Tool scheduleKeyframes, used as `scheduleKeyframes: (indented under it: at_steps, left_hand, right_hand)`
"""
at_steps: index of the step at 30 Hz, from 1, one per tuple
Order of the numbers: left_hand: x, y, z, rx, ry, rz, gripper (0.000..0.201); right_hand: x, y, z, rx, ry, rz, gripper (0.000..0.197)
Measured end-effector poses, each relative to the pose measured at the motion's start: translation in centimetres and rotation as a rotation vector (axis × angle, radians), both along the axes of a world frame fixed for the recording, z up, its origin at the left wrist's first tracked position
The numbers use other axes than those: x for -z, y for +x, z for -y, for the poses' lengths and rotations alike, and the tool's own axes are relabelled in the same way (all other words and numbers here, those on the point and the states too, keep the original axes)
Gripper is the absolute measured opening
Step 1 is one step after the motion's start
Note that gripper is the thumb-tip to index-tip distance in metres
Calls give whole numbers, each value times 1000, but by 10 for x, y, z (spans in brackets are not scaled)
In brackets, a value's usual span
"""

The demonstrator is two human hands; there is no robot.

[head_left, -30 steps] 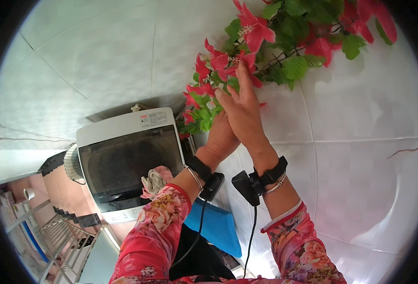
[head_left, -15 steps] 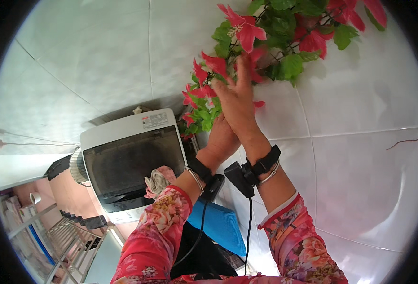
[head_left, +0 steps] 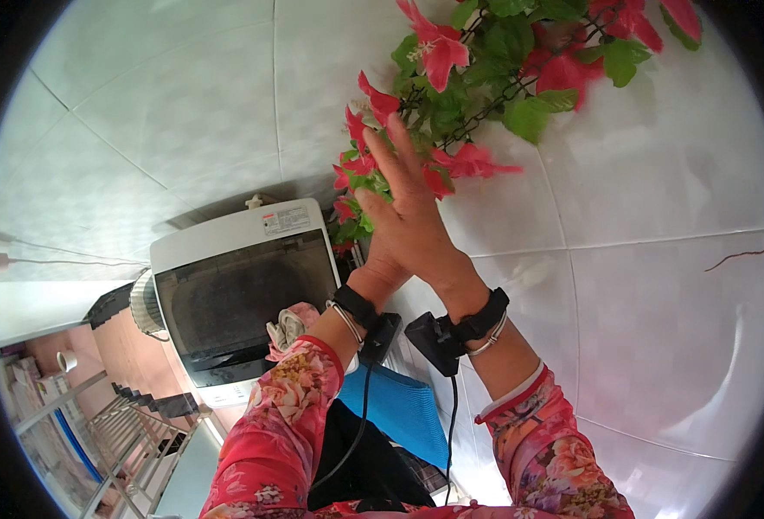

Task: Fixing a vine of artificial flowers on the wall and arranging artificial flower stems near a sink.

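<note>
A garland of pink-red flowers and green leaves (head_left: 507, 52) hangs on the white tiled wall, with a dark chain showing among its stems. My right hand (head_left: 412, 221) is over the garland's lower end, fingers stretched out among or in front of the blooms; whether they touch them is unclear. Behind it, at the wrist, my left hand (head_left: 380, 272) is mostly covered, and its fingers are hidden. One bloom (head_left: 473, 163) to the right of my fingers is smeared by motion.
Left of my hands stands a top-loading washing machine (head_left: 248, 298) with a pink and grey cloth (head_left: 290, 327) on it. A blue ribbed item (head_left: 399, 415) lies below my wrists. A metal rack (head_left: 96, 415) is at lower left. Cables hang from both wrist devices.
Both hands have moved slightly down and left. My right hand's fingers have come lower along the garland, and the blooms near them have shifted.
</note>
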State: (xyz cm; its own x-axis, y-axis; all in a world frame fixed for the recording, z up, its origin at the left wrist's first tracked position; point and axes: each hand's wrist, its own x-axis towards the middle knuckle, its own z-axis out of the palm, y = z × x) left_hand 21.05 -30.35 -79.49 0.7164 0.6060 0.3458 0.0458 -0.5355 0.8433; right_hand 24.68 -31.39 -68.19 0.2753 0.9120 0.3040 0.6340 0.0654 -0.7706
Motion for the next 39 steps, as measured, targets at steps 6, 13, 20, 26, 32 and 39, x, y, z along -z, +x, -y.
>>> scheduleKeyframes:
  at_steps: [6,13,20,26,32,39]
  left_hand:
    - [0,-8,-1,-33,74,24,52]
    - [-5,-21,-9,-111,195,41,62]
    - [-3,-37,-9,-66,-341,-114,80]
    - [6,-54,-1,-113,-387,-57,78]
    - [95,-205,-10,-335,-513,-216,59]
    - [151,-413,8,-585,57,-835,50]
  right_hand:
    - [0,-9,2,11,-43,97,54]
    - [3,-10,42,14,-120,-344,31]
    - [1,-10,86,67,-175,-464,24]
    - [29,-2,124,175,-265,-526,24]
    - [59,-21,131,164,-371,-557,26]
    - [89,-85,157,204,-477,-633,28]
